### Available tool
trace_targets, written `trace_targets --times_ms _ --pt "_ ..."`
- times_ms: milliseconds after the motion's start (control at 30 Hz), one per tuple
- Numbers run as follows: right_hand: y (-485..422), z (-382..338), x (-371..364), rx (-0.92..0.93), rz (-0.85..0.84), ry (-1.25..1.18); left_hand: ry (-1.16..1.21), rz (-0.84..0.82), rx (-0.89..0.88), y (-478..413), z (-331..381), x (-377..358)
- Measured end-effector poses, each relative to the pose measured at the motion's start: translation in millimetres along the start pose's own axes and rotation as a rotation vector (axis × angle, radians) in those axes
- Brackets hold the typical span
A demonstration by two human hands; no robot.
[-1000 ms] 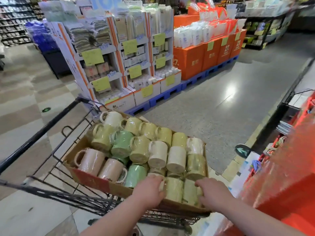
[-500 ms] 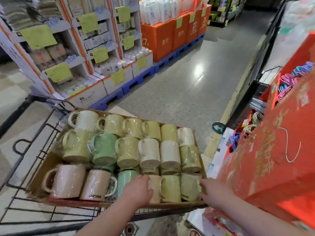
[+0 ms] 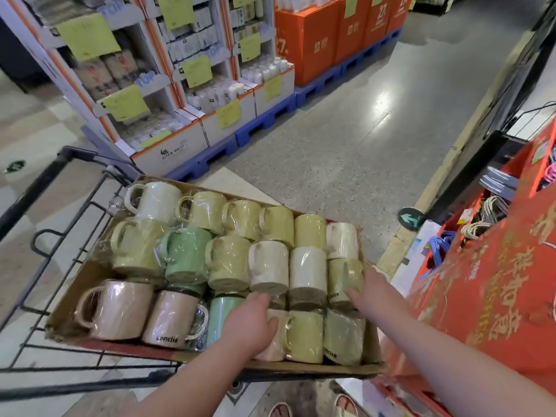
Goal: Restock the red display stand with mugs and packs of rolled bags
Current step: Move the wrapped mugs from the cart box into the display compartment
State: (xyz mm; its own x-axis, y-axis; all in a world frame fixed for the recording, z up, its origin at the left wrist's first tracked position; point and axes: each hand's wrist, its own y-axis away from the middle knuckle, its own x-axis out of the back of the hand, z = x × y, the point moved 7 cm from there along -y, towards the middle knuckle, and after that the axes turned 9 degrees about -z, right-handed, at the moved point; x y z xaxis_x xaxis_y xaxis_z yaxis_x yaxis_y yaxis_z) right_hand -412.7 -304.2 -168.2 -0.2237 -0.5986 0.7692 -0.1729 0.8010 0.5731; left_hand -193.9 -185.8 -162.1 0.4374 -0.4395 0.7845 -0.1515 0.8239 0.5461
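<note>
A cardboard tray holds several shrink-wrapped mugs lying on their sides, in cream, yellow, green, olive and pink. My left hand lies over a pale pink mug in the near row, with its fingers curled over the mug's far end and its thumb on the side. At the tray's right side my right hand touches an olive mug, fingers along its right flank and thumb across its front. The red display stand rises just right of the tray.
The tray sits on a black wire trolley. Bins in the red stand hold coiled cords and purple hangers. White cardboard displays on blue pallets and orange boxes line the far side of a grey aisle floor.
My right hand has left the tray's near right edge and reached forward onto the olive mug. My left hand has stayed on the near row. The view has tilted down and closer.
</note>
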Motion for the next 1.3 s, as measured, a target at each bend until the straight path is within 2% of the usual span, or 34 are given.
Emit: trace_targets --times_ms 233,333,500,667,800,1067,1300 --pt "-30 -2 1 -0.008 -0.041 -0.059 0.07 0.223 0.007 -9 11 38" --pt "-40 0 -2 0.006 -0.061 -0.073 0.118 0.275 0.05 -15 6 51" --pt "-37 10 -4 -0.025 -0.121 -0.242 0.089 0.371 0.165 -25 -2 73" --pt "-32 23 -7 -0.094 -0.154 -0.304 -0.009 0.26 0.298 -44 -9 81" --pt "-30 21 -11 -0.064 -0.184 -0.302 -0.023 0.185 0.351 -53 -11 77" --pt "-36 10 -9 -0.038 -0.119 -0.185 0.245 0.201 0.35 -56 -7 71" --pt "-36 12 -17 -0.112 -0.155 -0.169 0.43 0.183 0.335 -52 -9 59"
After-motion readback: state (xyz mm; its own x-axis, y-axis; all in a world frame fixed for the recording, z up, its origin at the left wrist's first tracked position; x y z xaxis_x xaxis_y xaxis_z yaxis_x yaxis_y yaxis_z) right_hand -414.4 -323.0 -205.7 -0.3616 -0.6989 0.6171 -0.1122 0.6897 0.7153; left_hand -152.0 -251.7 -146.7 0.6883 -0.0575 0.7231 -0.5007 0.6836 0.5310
